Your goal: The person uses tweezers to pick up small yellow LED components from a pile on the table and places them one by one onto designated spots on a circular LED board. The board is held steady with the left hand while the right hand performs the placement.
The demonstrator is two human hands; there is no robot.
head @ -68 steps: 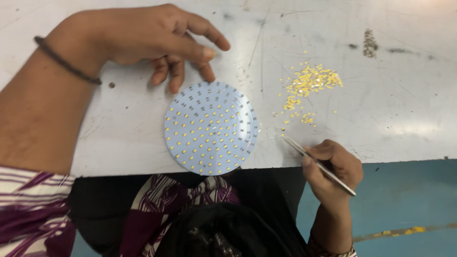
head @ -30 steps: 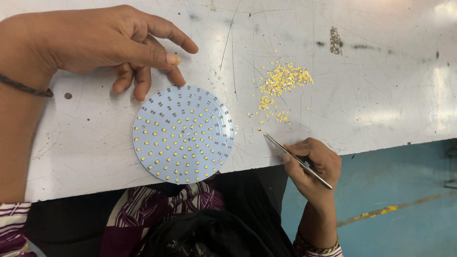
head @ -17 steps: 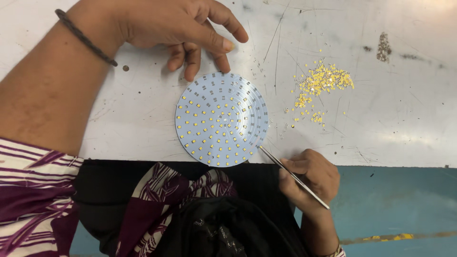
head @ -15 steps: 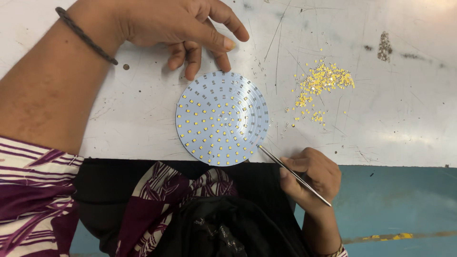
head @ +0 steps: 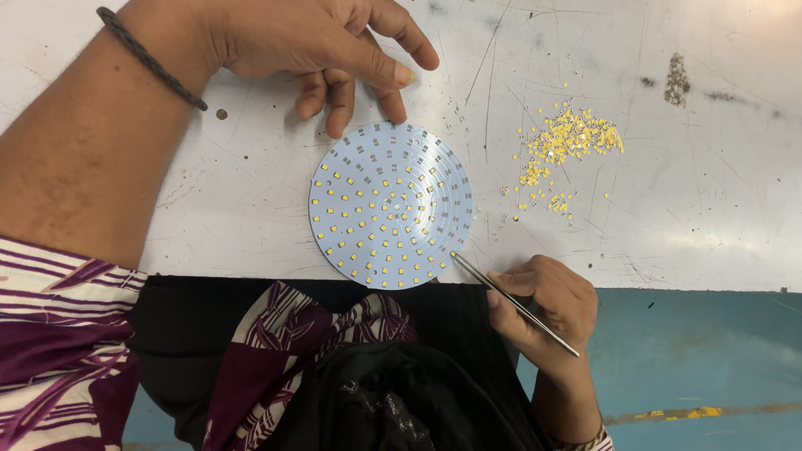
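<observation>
A round, pale blue circuit disc studded with small yellow square chips lies flat on the scratched white counter, close to the counter's near edge, its lower rim almost at that edge. Most pads on the disc carry a yellow chip; a band of bare grey pads shows along the upper and right part.

The left hand rests on the counter just above the disc, fingers curled loosely downward and holding nothing; two fingertips come right to the disc's top rim, though whether they press on it is hard to tell from this angle. A thin dark braided band circles the left wrist, and the forearm runs off the left edge of the view.

The right hand sits below the counter's edge, closed in a pinch around a pair of slim metal tweezers. The tweezers' tip meets the disc's lower right rim; what, if anything, sits between the tips is too small to make out.

A loose heap of tiny yellow chips lies on the counter to the right of the disc, well apart from both hands, with stray pieces scattered towards the disc. A small grey smudge of debris lies further right, near the top.

Patterned maroon-and-white clothing fills the lower left, partly cut off.
</observation>
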